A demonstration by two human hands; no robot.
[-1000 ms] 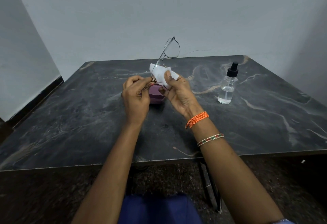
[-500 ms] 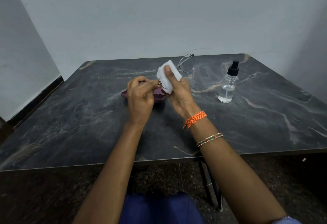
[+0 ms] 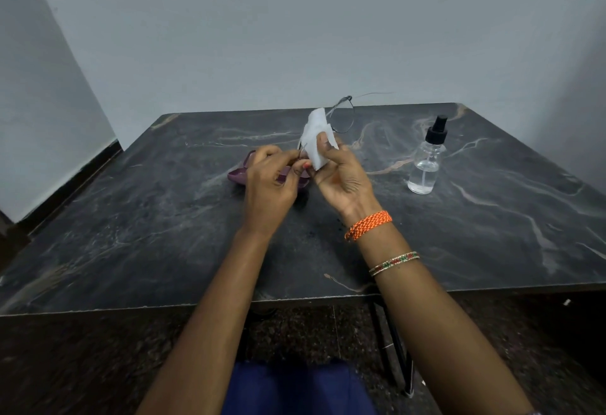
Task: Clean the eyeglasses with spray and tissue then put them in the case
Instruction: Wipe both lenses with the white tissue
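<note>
Thin wire-framed eyeglasses [image 3: 345, 117] are held up above the dark marble table [image 3: 131, 224]. My left hand [image 3: 269, 181] pinches the frame at its near end. My right hand [image 3: 341, 173] presses a folded white tissue [image 3: 316, 139] around one lens, which the tissue hides; the other lens sticks out beyond it, with a temple arm pointing right. A purple eyeglass case [image 3: 237, 174] lies open on the table under my left hand, mostly hidden by it. A clear spray bottle [image 3: 425, 162] with a black nozzle stands upright to the right.
A pale wall rises just behind the table's far edge. The table's near edge runs across the view below my forearms, and a black table leg [image 3: 396, 349] shows under it on the right. My right wrist wears an orange band and a thin beaded bracelet.
The glasses have tipped down from upright toward the right. Both hands drifted slightly right, and the tissue shifted along the lens under my right thumb.
</note>
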